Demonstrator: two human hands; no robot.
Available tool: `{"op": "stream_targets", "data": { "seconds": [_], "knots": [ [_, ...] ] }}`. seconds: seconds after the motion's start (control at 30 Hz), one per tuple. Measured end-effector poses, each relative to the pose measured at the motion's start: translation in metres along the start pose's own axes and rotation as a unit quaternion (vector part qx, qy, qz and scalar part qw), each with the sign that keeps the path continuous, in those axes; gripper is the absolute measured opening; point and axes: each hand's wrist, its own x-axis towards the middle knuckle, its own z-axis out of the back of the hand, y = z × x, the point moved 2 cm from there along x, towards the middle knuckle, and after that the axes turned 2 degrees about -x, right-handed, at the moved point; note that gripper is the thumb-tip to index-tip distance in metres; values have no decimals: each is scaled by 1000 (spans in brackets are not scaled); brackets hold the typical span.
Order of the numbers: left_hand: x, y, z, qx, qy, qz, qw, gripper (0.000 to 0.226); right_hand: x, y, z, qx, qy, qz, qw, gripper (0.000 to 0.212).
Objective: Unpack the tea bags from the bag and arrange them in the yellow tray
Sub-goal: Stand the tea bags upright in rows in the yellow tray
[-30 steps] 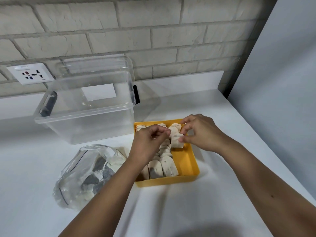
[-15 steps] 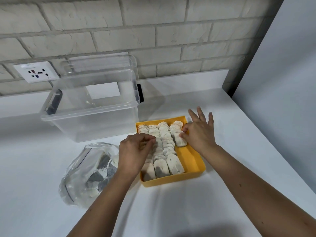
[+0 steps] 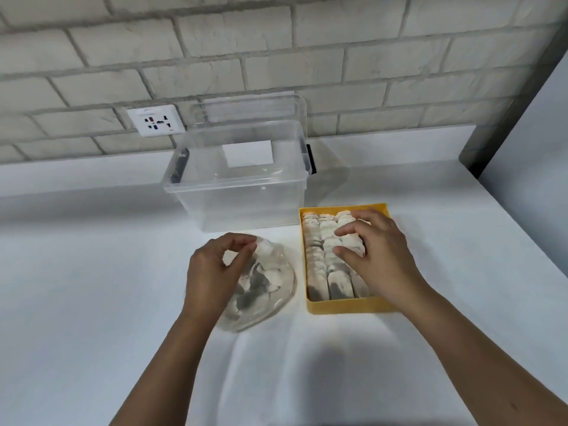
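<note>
A yellow tray (image 3: 344,306) sits on the white counter, filled with rows of pale tea bags (image 3: 322,247). My right hand (image 3: 378,256) lies over the right rows, fingers spread and resting on the tea bags. To the tray's left lies a clear plastic bag (image 3: 267,290) with several tea bags inside. My left hand (image 3: 215,272) is over the bag's top, thumb and fingers pinched at its opening edge; the bag's left part is hidden under that hand.
A clear plastic storage box (image 3: 242,186) with its lid leaning behind stands just beyond the bag and tray. A wall socket (image 3: 155,120) is on the brick wall. A grey panel (image 3: 528,142) borders the counter on the right.
My left hand has left the tray and moved left onto the plastic bag. My right hand has flattened over the tea bags in the tray. The view has shifted, so everything sits further right.
</note>
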Motion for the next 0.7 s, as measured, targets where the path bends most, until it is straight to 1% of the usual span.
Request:
{"op": "stream_targets", "data": {
  "seconds": [0.07, 0.17, 0.23, 0.3, 0.37, 0.47, 0.53, 0.57, 0.6, 0.63, 0.7],
  "knots": [
    [-2, 13, 17, 37, -3, 18, 999, 9, -10, 26, -10, 56, 28, 18, 998, 18],
    [-8, 34, 28, 113, 31, 11, 993, 11, -23, 59, -37, 115, 94, 68, 987, 15],
    [-14, 47, 28, 158, 57, -25, 985, 16, -33, 77, -60, 119, 154, 100, 976, 16],
    [-20, 55, 23, 187, 79, -63, 977, 21, -43, 87, -82, 89, 198, 123, 968, 19],
    [-25, 61, 21, 199, 102, -59, 973, 35, -52, 92, -96, 39, 223, 141, 964, 24],
    [-33, 67, 21, 213, 138, -29, 967, 67, -62, 90, -104, -34, 248, 148, 957, 31],
    [-39, 72, 23, 228, 162, -19, 960, 88, -66, 87, -105, -50, 249, 136, 958, 33],
    [-40, 75, 23, 235, 170, -14, 957, 94, -67, 85, -105, -44, 246, 126, 960, 32],
    [-41, 76, 22, 240, 174, -8, 955, 94, -69, 84, -106, -37, 241, 118, 963, 32],
    [-41, 77, 21, 241, 172, 0, 955, 89, -69, 83, -107, -31, 237, 108, 965, 31],
    [-40, 79, 17, 237, 149, 12, 960, 68, -70, 82, -110, -19, 232, 90, 968, 30]
  ]
}}
